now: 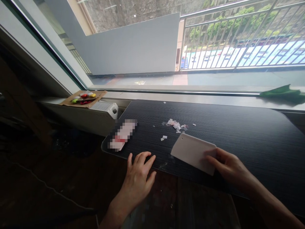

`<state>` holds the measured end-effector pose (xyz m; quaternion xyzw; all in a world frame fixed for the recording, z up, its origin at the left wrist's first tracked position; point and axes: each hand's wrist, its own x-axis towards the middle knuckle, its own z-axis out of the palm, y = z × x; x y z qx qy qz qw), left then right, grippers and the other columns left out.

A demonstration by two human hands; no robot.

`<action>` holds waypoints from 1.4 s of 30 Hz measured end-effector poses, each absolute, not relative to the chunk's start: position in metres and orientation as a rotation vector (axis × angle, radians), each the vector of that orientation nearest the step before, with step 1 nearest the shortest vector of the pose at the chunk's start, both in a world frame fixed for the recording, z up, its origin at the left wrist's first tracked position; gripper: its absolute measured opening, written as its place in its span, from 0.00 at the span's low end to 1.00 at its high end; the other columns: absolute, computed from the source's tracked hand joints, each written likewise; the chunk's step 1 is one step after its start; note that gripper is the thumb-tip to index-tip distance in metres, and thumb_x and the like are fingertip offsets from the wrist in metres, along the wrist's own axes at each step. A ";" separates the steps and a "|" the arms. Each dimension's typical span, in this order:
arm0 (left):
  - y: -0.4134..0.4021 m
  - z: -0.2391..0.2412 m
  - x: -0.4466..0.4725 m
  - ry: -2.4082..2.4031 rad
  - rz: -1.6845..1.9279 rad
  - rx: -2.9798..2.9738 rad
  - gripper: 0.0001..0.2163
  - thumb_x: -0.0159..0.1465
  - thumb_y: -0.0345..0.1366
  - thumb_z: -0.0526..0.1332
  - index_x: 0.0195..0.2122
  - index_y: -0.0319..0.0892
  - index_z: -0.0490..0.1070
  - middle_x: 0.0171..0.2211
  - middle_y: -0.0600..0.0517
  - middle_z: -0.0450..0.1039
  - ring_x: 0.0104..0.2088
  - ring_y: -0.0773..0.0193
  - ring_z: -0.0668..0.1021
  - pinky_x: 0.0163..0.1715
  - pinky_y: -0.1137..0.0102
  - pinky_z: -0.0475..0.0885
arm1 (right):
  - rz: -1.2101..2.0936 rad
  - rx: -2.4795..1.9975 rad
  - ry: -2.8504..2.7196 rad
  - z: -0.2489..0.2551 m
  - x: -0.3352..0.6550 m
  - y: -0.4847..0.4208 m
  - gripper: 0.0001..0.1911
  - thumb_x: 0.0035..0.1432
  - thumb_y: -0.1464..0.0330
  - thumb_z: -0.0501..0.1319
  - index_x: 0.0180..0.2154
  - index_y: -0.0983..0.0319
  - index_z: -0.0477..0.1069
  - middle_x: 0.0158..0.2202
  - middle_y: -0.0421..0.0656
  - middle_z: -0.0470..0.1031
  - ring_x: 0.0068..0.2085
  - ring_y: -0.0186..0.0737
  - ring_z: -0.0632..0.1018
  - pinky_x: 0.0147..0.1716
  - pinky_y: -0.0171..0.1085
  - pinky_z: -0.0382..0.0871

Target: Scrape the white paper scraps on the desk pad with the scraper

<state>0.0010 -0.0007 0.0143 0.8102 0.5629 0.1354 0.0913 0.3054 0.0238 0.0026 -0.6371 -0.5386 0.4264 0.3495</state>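
Observation:
My right hand [228, 167] grips a white flat plastic scraper [193, 152] by its right edge, its blade resting on the black mat [238, 127]. Just beyond the scraper lies a small heap of white and pink paper scraps [175, 124], with a few stray bits to the left [163, 137]. My left hand [139, 176] lies flat with fingers spread on the mat's near edge, holding nothing. A blurred pink-and-white oblong object [122, 134] sits on the mat's left end.
A cardboard piece with coloured items [83, 97] and a white device [106, 108] rest on the sill at left. A green cloth [281, 93] lies on the sill at far right. A large window [166, 47] runs behind the mat.

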 end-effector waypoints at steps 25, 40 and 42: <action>0.000 0.021 0.002 1.689 0.305 2.385 0.21 0.62 0.27 0.55 0.56 0.43 0.69 0.54 0.42 0.70 0.57 0.49 0.72 0.61 0.35 0.53 | 1.325 -1.635 -1.199 0.022 0.284 -0.023 0.16 0.51 0.55 0.64 0.32 0.60 0.78 0.31 0.44 0.82 0.35 0.49 0.81 0.31 0.39 0.75; 0.000 0.018 0.002 1.672 0.321 2.386 0.22 0.61 0.27 0.55 0.57 0.43 0.68 0.56 0.42 0.69 0.58 0.49 0.71 0.61 0.35 0.52 | 1.201 -1.628 -1.408 0.012 0.291 0.025 0.13 0.48 0.57 0.62 0.30 0.60 0.76 0.30 0.44 0.81 0.33 0.47 0.80 0.32 0.40 0.75; -0.001 0.018 0.002 1.676 0.320 2.386 0.22 0.61 0.26 0.55 0.57 0.44 0.68 0.55 0.42 0.69 0.58 0.50 0.71 0.61 0.35 0.52 | 1.222 -1.618 -1.433 0.012 0.288 0.021 0.13 0.48 0.57 0.62 0.29 0.60 0.75 0.30 0.44 0.81 0.33 0.47 0.80 0.31 0.40 0.74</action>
